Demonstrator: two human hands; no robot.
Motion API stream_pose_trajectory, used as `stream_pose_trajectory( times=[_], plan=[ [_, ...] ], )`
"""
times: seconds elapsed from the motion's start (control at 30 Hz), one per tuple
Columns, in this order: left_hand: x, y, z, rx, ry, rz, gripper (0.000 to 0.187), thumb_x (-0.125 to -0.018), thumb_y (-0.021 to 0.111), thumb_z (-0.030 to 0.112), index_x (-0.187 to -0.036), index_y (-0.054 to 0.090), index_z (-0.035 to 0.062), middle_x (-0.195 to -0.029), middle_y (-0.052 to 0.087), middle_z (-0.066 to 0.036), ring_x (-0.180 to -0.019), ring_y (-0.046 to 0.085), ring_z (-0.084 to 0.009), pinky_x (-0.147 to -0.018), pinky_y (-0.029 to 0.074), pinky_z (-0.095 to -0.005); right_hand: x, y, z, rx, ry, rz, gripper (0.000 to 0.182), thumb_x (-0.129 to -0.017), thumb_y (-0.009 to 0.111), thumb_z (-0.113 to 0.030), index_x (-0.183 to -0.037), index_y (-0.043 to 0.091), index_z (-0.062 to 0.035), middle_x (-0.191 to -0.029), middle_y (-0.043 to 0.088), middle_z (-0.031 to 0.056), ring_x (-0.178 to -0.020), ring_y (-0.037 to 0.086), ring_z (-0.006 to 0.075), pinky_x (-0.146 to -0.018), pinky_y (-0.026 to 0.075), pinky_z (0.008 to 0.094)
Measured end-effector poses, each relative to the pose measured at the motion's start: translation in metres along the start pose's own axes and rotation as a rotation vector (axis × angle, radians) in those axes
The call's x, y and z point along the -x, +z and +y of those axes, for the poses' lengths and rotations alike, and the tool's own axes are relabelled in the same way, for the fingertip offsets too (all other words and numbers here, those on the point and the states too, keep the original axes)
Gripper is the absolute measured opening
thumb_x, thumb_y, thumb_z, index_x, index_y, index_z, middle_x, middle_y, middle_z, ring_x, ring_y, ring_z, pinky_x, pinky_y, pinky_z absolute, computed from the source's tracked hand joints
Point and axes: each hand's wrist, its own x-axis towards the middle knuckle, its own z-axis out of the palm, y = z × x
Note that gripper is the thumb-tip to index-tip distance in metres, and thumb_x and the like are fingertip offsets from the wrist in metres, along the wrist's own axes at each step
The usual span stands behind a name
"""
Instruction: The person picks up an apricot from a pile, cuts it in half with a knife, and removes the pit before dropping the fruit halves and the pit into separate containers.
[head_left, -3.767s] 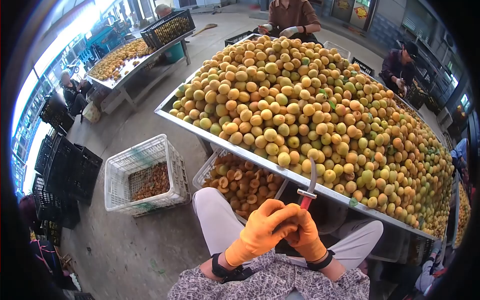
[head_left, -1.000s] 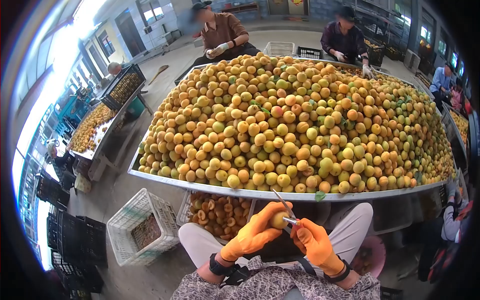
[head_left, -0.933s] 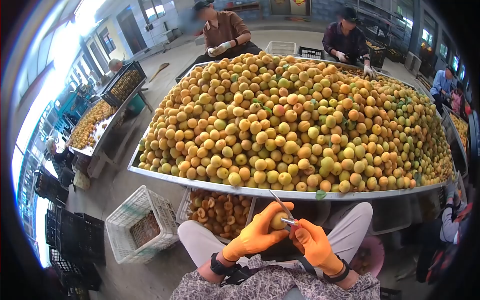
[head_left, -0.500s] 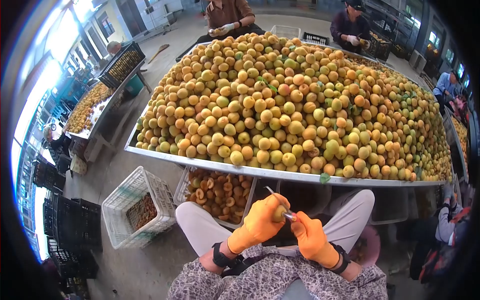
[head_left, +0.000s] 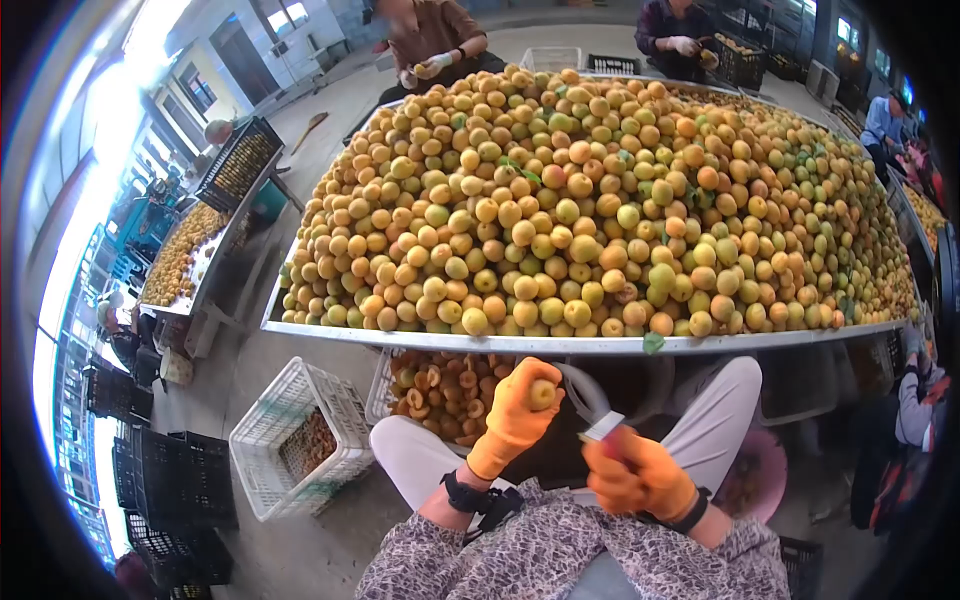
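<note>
My left hand, in an orange glove, is closed around an apricot, whose pale yellow side shows at the fingers. To its right, my right hand, gloved in orange too, grips a knife by its red handle. The blade points up and left, blurred, and is apart from the apricot. Beyond both hands a large heap of apricots fills a metal-edged table. Below the table edge, left of my left hand, a crate holds halved apricots.
A white crate with small brown pieces stands at the left. Black crates are stacked farther left. A pink basin is by my right knee. Co-workers sit across the table, one in a brown shirt, one in dark clothes.
My hands have moved apart; the knife has come away from the apricot, and my left hand has risen with the fruit. The view has shifted slightly.
</note>
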Motion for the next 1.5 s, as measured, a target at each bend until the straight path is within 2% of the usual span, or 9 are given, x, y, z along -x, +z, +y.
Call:
stream_pose_trajectory(
  times=[0.03,0.1,0.2,0.3,0.33,0.63,0.7,1.2,1.5],
  plan=[
    [0.001,-0.004,0.0,0.016,0.015,0.014,0.03,-0.074,0.076,0.0,-0.097,0.058,0.0061,-0.085,0.059,-0.003,-0.078,0.057,-0.0132,-0.072,0.049,-0.0265,0.013,-0.02,0.003,-0.032,-0.06,-0.236,0.056,-0.094,0.044,-0.061,-0.068,0.042,-0.0121,-0.048,0.032,-0.0042,-0.035,0.024,0.0069,-0.035,0.019,0.0254],
    [0.004,-0.006,0.013,0.117,-0.061,-0.023,0.038,-0.075,0.074,-0.002,-0.106,0.054,0.0063,-0.096,0.058,-0.004,-0.083,0.057,-0.0133,-0.074,0.049,-0.0259,0.026,-0.031,-0.009,0.117,-0.319,0.0,0.05,-0.097,0.051,-0.05,-0.071,0.046,-0.0077,-0.049,0.039,-0.0012,-0.037,0.033,0.0098,-0.038,0.024,0.0255],
    [0.009,-0.013,0.013,0.432,-0.212,-0.162,0.047,-0.077,0.07,-0.007,-0.115,0.047,0.0066,-0.106,0.056,-0.008,-0.088,0.057,-0.0144,-0.077,0.05,-0.027,0.021,-0.02,-0.022,1.542,-0.732,1.048,0.029,-0.098,0.057,-0.026,-0.086,0.054,0.0,-0.052,0.049,0.005,-0.048,0.046,0.014,-0.045,0.03,0.0293],
    [0.012,0.0,0.02,0.479,-0.089,-0.06,0.05,-0.079,0.065,-0.012,-0.119,0.042,0.0069,-0.112,0.055,-0.012,-0.092,0.058,-0.0152,-0.08,0.051,-0.0284,0.022,-0.026,-0.002,1.049,-0.86,0.815,0.028,-0.097,0.058,-0.027,-0.089,0.056,-0.0005,-0.054,0.045,0.0112,-0.049,0.044,0.0134,-0.047,0.032,0.0319],
    [0.013,0.004,0.025,0.541,-0.065,-0.029,0.049,-0.08,0.063,-0.014,-0.118,0.041,0.0072,-0.109,0.057,-0.01,-0.095,0.059,-0.015,-0.084,0.051,-0.0288,0.026,-0.008,-0.008,1.41,-0.632,0.918,0.028,-0.098,0.056,-0.028,-0.091,0.057,-0.0011,-0.057,0.041,0.0129,-0.051,0.039,0.0128,-0.049,0.032,0.032],
    [0.017,0.01,0.045,0.281,-0.1,-0.037,0.053,-0.08,0.067,-0.01,-0.125,0.046,0.0071,-0.101,0.058,-0.004,-0.094,0.055,-0.0111,-0.087,0.048,-0.0263,0.013,0.002,0.027,1.163,-0.57,0.608,0.049,-0.097,0.052,-0.048,-0.079,0.051,-0.0023,-0.06,0.043,-0.0022,-0.055,0.035,0.0055,-0.05,0.028,0.0237],
    [0.018,0.009,0.047,0.227,-0.118,-0.057,0.056,-0.08,0.066,-0.01,-0.128,0.044,0.0065,-0.104,0.057,-0.004,-0.093,0.056,-0.0112,-0.084,0.048,-0.0258,0.013,-0.002,0.028,1.201,-0.55,0.632,0.036,-0.099,0.055,-0.036,-0.09,0.056,-0.0007,-0.059,0.042,0.0091,-0.055,0.035,0.0142,-0.05,0.035,0.0301],
    [0.032,-0.01,0.076,0.394,-0.169,-0.178,0.075,-0.072,0.045,-0.014,-0.144,0.031,0.0037,-0.111,0.053,-0.01,-0.09,0.054,-0.0146,-0.079,0.047,-0.0258,0.004,-0.002,0.037,1.495,-0.597,0.681,0.039,-0.097,0.054,-0.04,-0.087,0.055,-0.0021,-0.059,0.049,0.0143,-0.05,0.052,0.0334,-0.048,0.039,0.0357],
    [0.04,-0.012,0.081,0.236,-0.001,-0.071,0.079,-0.067,0.04,-0.013,-0.144,0.031,0.0,-0.108,0.054,-0.017,-0.088,0.052,-0.02,-0.082,0.046,-0.0284,-0.005,-0.011,0.045,1.45,-0.599,0.615,0.042,-0.098,0.05,-0.043,-0.087,0.053,-0.0019,-0.058,0.046,0.0137,-0.048,0.047,0.033,-0.047,0.039,0.0363]
  ],
)
